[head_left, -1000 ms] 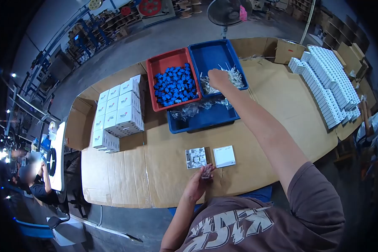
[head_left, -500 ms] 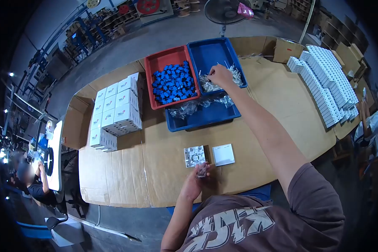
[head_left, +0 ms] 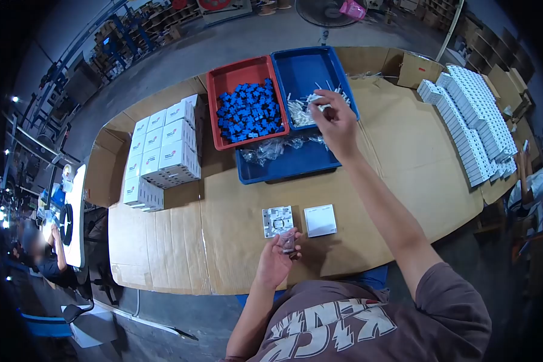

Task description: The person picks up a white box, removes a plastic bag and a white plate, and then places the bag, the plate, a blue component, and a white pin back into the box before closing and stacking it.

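My left hand (head_left: 274, 265) holds a small clear plastic bag (head_left: 288, 242) by its fingertips, just in front of a white square faceplate base (head_left: 277, 221) with its inner side facing up. To the right of that lies a flat white square cover (head_left: 320, 221). My right hand (head_left: 336, 123) is over the near edge of the blue tray (head_left: 301, 60), its thumb and fingers curled together near loose white tube-like pieces (head_left: 300, 113). I cannot tell what is pinched there.
Left of the blue tray is a red tray (head_left: 235, 67) of blue clips (head_left: 248, 108). A lower blue tray (head_left: 286, 172) holds clear bags. White boxes (head_left: 163, 145) are stacked at left, white plates (head_left: 473, 120) at right. Other people (head_left: 45, 253) sit off both sides.
My right hand has drawn back toward me and a little right, away from the middle of the white pieces. My left hand keeps the bag, tilted slightly more upward.
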A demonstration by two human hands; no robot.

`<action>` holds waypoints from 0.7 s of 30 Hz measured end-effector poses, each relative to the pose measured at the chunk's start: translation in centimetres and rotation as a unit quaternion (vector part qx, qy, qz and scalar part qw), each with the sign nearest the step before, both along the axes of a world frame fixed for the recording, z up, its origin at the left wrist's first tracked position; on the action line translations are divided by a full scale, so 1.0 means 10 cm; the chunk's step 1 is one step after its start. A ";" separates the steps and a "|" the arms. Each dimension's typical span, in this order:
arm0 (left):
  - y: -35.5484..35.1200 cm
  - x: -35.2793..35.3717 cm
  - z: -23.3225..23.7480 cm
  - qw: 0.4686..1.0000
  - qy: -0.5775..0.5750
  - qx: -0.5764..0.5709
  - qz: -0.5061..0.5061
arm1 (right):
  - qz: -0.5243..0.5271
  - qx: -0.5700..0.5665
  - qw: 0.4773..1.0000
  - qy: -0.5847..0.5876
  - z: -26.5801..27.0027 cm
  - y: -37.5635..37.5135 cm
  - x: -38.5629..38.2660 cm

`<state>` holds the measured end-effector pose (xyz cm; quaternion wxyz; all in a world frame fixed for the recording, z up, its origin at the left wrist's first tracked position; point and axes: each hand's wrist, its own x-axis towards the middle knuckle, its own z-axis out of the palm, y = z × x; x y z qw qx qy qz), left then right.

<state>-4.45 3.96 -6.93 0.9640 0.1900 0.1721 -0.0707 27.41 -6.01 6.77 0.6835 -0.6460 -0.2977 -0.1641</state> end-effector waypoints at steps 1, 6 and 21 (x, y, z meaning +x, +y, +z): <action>0.01 -0.01 -0.03 1.000 0.000 0.002 0.003 | 0.065 0.067 0.991 0.094 0.08 -0.07 -0.13; -0.03 0.02 0.04 1.000 0.011 -0.001 0.007 | 0.239 0.256 0.873 0.339 0.26 -0.40 -0.68; -0.06 0.07 -0.03 1.000 0.004 -0.002 -0.008 | 0.267 -0.212 0.877 0.340 -0.92 -0.64 -1.54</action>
